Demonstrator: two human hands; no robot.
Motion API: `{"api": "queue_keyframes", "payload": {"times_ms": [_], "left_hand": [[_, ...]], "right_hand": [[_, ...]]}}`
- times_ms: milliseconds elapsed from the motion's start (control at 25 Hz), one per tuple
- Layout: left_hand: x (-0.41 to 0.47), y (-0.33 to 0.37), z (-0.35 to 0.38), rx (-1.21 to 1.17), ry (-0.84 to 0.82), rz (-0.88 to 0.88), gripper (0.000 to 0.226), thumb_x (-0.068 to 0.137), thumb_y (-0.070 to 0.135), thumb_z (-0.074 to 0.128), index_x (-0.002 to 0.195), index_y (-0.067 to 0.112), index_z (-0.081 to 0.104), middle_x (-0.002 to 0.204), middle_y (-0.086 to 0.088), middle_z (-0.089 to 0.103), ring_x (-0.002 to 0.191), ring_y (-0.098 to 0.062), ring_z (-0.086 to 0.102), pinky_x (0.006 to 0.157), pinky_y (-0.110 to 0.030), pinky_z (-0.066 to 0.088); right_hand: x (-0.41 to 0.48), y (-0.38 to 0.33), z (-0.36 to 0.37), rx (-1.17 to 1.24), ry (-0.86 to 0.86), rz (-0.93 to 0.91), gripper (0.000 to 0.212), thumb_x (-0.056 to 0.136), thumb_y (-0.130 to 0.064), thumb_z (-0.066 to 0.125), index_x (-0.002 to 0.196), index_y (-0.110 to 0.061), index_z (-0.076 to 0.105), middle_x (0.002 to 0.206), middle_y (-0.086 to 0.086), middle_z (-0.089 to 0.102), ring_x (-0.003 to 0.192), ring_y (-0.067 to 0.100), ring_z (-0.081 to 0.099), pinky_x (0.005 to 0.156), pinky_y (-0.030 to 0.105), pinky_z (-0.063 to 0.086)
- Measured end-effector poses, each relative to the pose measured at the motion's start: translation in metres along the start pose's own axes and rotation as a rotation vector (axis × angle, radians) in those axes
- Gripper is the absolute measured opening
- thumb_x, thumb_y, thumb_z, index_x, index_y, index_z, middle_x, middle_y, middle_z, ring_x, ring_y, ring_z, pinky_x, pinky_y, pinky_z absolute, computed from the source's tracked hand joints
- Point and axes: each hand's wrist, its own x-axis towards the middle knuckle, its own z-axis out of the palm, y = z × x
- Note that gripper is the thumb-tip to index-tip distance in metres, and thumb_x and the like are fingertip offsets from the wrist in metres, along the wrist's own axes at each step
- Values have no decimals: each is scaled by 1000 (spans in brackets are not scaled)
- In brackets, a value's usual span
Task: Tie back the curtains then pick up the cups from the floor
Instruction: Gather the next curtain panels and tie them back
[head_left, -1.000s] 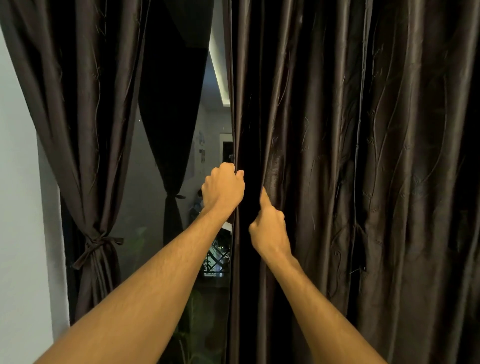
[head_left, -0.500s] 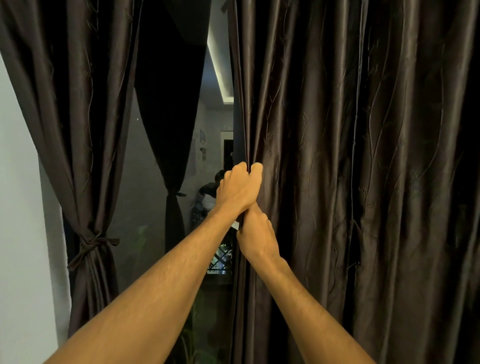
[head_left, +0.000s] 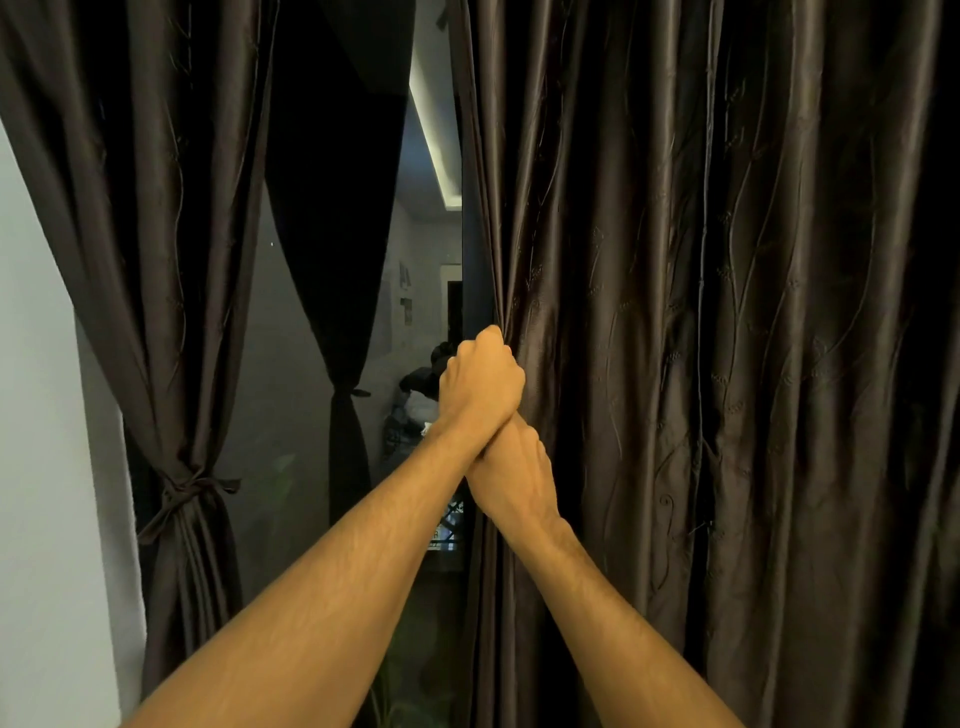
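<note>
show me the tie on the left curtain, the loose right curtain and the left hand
curtain tie (head_left: 177, 489), head view, on its knot
loose curtain (head_left: 727, 364), head view, on its hanging folds
left hand (head_left: 480, 384), head view, on the back of the hand

Glossy dark brown drawn curtain (head_left: 727, 312), embroidered with tone-on-tone vines, right of the left hand (head_left: 480, 384); matching brown tied curtain (head_left: 156, 260) and pale grey wall (head_left: 41, 415) to its left.

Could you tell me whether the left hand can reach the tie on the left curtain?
Probably not yet: the left hand grips the edge of the right curtain. Once freed, nothing seems to block the tie.
</note>
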Motion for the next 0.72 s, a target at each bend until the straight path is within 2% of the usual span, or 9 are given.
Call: {"api": "queue_keyframes", "payload": {"times_ms": [80,200,240,320,400,480,600,640,720], "left_hand": [[-2,2,1,11,4,2,9,99,14,40,95,10,48,102,-11,59,91,-28,56,69,-36,37],[-1,0,1,26,-2,10,7,98,10,40,92,11,46,102,-12,58,92,-30,57,68,-36,37],[0,0,0,35,4,18,8,97,10,41,89,12,44,101,-12,59,89,-29,57,67,-36,37],[2,-1,0,51,13,23,9,97,10,41,88,12,43,98,-11,57,82,-24,52,66,-36,36],[3,-2,0,53,9,23,8,98,12,42,91,12,46,96,-7,53,82,-21,48,67,-35,37],[5,-2,1,52,0,30,8,98,12,42,93,11,47,99,-8,55,85,-23,51,69,-36,39],[7,-3,6,48,-1,32,8,97,10,42,90,10,47,103,-13,59,91,-29,57,70,-38,43],[7,-2,7,45,-2,31,9,97,10,42,89,10,46,103,-14,59,91,-30,57,69,-38,42],[8,-1,8,38,-9,33,9,97,10,42,89,10,46,103,-15,60,92,-31,58,69,-38,43]], "right_hand": [[1,0,2,-44,-3,22,40,91,-16,61,129,-5,54,97,7,71,84,22,69,74,41,58],[3,3,-5,-82,-43,-25,34,91,-7,60,125,-6,56,100,9,71,87,24,70,75,40,58],[3,3,-11,-77,-63,-62,35,92,-7,58,127,-7,54,98,9,70,85,25,70,74,42,58],[3,5,-27,-42,-80,-154,41,94,-21,55,134,-16,47,96,4,71,83,24,70,71,46,57],[6,16,-45,-134,38,-275,39,94,-39,56,130,-25,48,99,-5,70,84,17,68,71,43,56],[10,31,-62,-175,323,-299,36,92,-44,62,118,-21,55,99,-9,61,81,8,58,70,38,55],[15,49,-82,-46,730,-98,51,86,-43,71,121,-11,50,112,0,48,98,11,49,78,37,54],[16,51,-86,-7,764,1,59,85,-44,71,127,-10,47,121,4,46,106,13,48,84,39,54],[20,55,-88,107,651,181,68,89,-41,67,142,-11,37,138,5,44,124,19,47,100,39,49]]}}
